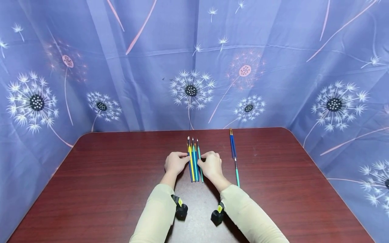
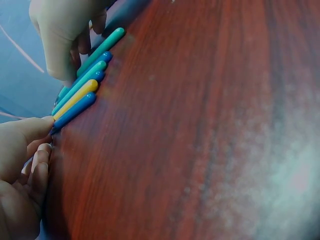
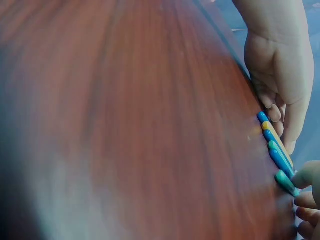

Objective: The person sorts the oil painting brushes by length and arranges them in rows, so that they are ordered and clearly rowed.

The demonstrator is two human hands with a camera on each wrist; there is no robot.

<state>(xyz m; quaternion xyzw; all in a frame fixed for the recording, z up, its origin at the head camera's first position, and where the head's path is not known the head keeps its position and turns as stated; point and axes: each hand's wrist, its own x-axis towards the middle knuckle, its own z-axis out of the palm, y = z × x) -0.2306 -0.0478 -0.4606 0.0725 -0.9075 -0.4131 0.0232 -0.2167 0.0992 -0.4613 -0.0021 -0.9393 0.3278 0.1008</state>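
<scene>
A row of paintbrushes with blue, yellow (image 1: 192, 165) and teal handles lies side by side on the table, bristles pointing away. My left hand (image 1: 176, 162) is at the row's left side, its thumb touching the yellow and blue handles. In the left wrist view, the left hand (image 2: 20, 170) has its other fingers loosely bent below the thumb. On the opposite side, my right hand (image 1: 212, 165) pinches the rightmost teal paintbrush (image 1: 199, 158), which slants slightly apart from the others. The right wrist view shows the right hand (image 3: 309, 195) partly cut off, thumb and finger about that handle.
Further right, two blue paintbrushes (image 1: 232, 145) lie together, with a teal-handled paintbrush (image 1: 237, 175) in line nearer me. The dark red wooden table (image 1: 106, 175) reaches back to a blue curtain (image 1: 146, 94) with dandelion prints, which also runs along both sides.
</scene>
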